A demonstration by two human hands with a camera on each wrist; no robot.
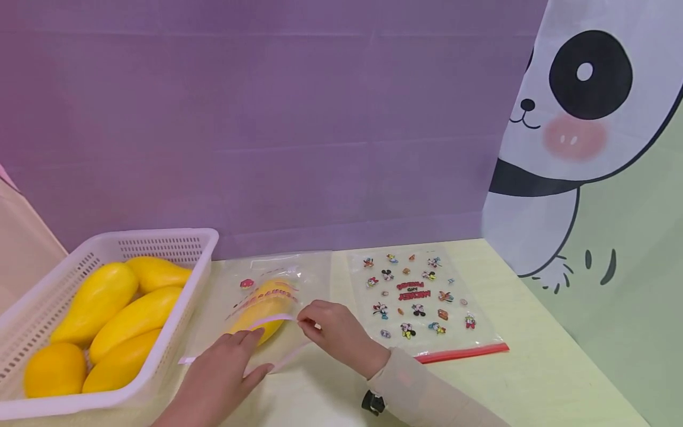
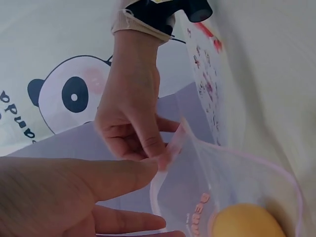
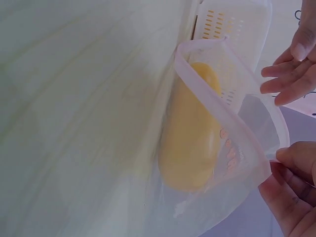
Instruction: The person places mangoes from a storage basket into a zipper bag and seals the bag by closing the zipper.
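Observation:
A yellow mango [image 1: 265, 303] lies inside a clear zip bag [image 1: 312, 270] with pink-red print on the table. The bag's pale pink zip mouth [image 3: 212, 101] gapes open toward me, as the right wrist view shows. My right hand [image 1: 341, 333] pinches one corner of that mouth between thumb and fingers and lifts it off the table. With fingers extended, my left hand [image 1: 221, 370] is at the near side of the mouth. In the right wrist view the left fingers [image 3: 289, 84] stand just apart from the bag edge and hold nothing.
On the left stands a white perforated basket [image 1: 205, 261] with several yellow mangoes [image 1: 133, 317]. Flat on the right lies another clear zip bag [image 1: 421, 296] with cartoon prints and a red zip. A purple backdrop [image 1: 299, 130] rises behind the table.

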